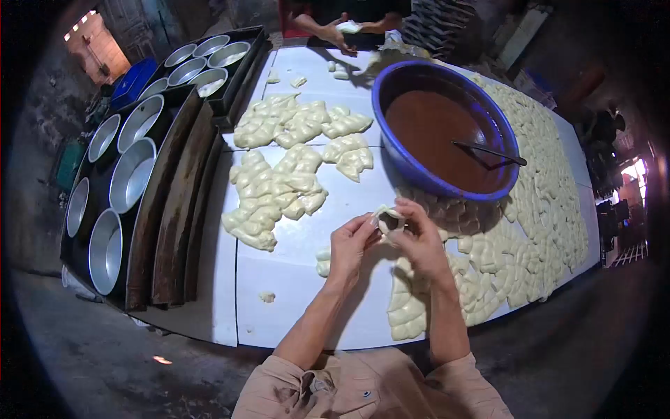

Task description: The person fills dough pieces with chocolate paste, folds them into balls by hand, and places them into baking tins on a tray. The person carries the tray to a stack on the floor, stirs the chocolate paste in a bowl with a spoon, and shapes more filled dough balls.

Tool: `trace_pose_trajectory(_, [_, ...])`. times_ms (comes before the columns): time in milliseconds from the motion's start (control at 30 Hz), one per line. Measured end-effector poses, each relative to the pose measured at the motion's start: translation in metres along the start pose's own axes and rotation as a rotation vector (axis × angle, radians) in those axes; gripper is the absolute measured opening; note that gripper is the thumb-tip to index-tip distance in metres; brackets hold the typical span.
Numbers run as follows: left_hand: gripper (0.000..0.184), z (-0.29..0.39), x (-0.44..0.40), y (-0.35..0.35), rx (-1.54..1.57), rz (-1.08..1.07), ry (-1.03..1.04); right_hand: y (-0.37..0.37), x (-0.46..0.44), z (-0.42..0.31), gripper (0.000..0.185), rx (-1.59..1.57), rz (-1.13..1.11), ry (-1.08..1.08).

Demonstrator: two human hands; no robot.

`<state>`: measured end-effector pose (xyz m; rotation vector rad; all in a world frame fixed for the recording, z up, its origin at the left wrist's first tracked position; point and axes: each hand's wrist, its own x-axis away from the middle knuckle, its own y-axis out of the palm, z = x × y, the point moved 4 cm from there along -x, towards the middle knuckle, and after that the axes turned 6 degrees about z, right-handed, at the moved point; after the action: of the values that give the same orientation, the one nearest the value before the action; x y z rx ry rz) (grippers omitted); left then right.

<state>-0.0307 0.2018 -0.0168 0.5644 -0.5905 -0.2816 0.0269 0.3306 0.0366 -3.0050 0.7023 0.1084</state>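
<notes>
Beige sleeves (474, 391) nearest, seen via my remote head cam. L hand (352, 244) and R hand (422, 241) meet mid-view, fingers pinching a pale dough cup (389, 219) btwn them, above the white table (300, 279); dark centre, can't tell if filling or hollow. I'd keep the pinch light & turn the rim evenly, so walls don't thin or tear. Pale dough pieces (488, 262) crowd close on R; more lie to L. Just beyond the hands, a blue plastic basin (407, 167) of brown paste (426, 126) w/ dark utensil (488, 153) blocks reach fwd-R. Far L: round metal pans (106, 251). Farthest: co-worker's hands (324, 31) w/ pale lump (349, 26).
</notes>
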Motion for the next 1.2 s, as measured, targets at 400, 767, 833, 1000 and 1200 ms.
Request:
trace_pose_trajectory(400, [0.030, 0.029, 0.017, -0.029, -0.209, 0.090, 0.265, 0.052, 0.017, 0.013, 0.018, 0.249, 0.150, -0.041])
trace_pose_trajectory(767, [0.032, 0.047, 0.025, -0.032, -0.245, -0.072, -0.001, 0.040, 0.033, -0.004, 0.031, 0.084, -0.075, -0.086])
trace_pose_trajectory(833, [0.030, 0.050, 0.038, -0.026, -0.253, -0.105, 0.061, 0.039, 0.030, -0.006, 0.031, 0.076, -0.070, -0.255])
trace_pose_trajectory(1000, [0.024, 0.046, 0.039, -0.041, -0.296, -0.242, 0.034, 0.047, 0.036, -0.006, 0.022, 0.041, 0.074, -0.327])
trace_pose_trajectory(1200, [0.024, 0.036, 0.059, -0.044, -0.277, -0.297, 0.023, 0.052, 0.052, 0.006, 0.017, 0.352, 0.121, -0.508])
